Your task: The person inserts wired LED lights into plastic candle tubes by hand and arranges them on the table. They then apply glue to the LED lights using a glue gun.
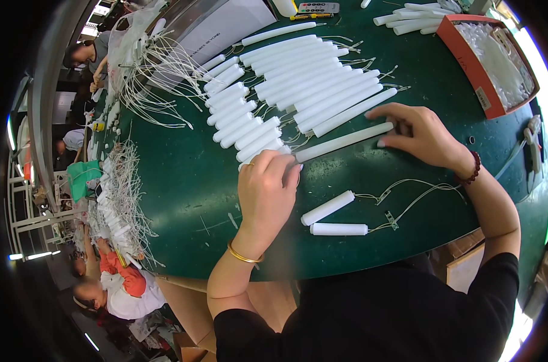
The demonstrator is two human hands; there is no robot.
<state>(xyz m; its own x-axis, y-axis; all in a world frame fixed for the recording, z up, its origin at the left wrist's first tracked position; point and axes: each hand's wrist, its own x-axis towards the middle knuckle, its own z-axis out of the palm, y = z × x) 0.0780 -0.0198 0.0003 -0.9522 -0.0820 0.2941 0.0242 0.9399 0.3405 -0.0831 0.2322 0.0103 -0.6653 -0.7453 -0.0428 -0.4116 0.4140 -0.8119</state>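
Observation:
My left hand (266, 192), fingers curled and pressed together, closes over the nearest short white tube (263, 151) at the front of a row; its thumb lies beside the left end of a long white tube (346, 142). That long tube lies slanted on the green table, in front of a row of similar long tubes (322, 84). At its right end my right hand (421, 136) is open, thumb and forefinger apart on either side of the tip. Closer to me are two loose short tubes (328, 209) joined to thin wires (418, 187).
A red box (488, 66) of small clear bags stands back right, beside more white tubes (415, 18). Pliers (532, 145) lie at the right edge. Wire bundles (156, 72) and a grey-white carton (225, 30) are back left. People (123, 283) sit along the left side.

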